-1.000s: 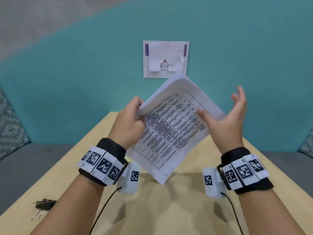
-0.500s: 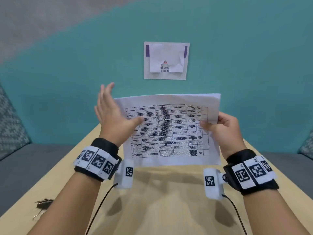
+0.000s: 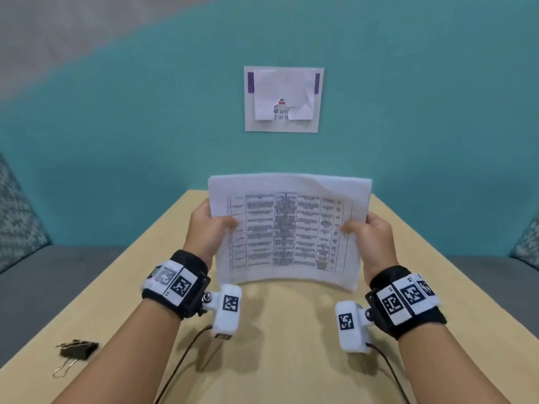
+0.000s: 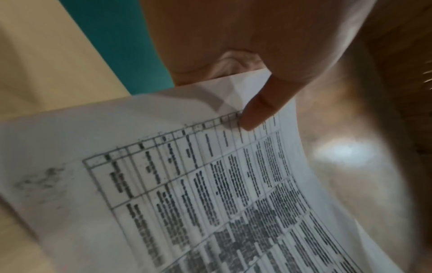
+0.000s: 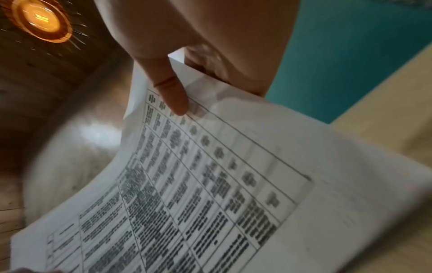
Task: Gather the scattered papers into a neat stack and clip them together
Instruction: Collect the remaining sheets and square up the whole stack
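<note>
Head view: left hand [image 3: 208, 228] and right hand [image 3: 374, 237] grip papers [image 3: 288, 228]

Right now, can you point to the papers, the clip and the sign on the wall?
papers [image 3: 288, 228]: head view, middle of the printed table.
clip [image 3: 78, 349]: head view, its black body.
sign [image 3: 281, 123]: head view, bottom margin.

Office lounge: wooden table [image 3: 291, 360], teal wall [image 3: 145, 126], cushioned seating [image 3: 43, 281]

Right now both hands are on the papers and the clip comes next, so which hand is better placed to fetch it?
Left. The binder clip lies on the table's near-left corner, beside the left hand's forearm; the right hand can hold the papers.
</note>
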Demonstrator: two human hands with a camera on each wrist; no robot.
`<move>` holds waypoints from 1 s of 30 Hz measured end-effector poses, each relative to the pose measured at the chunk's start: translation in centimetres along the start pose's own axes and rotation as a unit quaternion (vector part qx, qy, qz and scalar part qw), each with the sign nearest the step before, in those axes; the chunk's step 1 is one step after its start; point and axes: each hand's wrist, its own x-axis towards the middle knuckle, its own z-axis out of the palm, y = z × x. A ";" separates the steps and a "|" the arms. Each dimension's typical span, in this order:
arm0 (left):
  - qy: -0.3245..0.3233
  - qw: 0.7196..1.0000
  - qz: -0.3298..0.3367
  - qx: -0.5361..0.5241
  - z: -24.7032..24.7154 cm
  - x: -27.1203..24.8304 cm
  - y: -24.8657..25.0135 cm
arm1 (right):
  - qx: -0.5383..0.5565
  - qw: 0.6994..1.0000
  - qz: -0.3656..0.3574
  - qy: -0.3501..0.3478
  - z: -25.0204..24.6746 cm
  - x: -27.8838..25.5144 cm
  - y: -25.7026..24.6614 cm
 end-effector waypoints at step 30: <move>-0.025 0.977 -0.141 -0.159 1.6 -1.0 2.5 | 0.222 0.963 0.106 0.110 1.1 -0.3 -3.5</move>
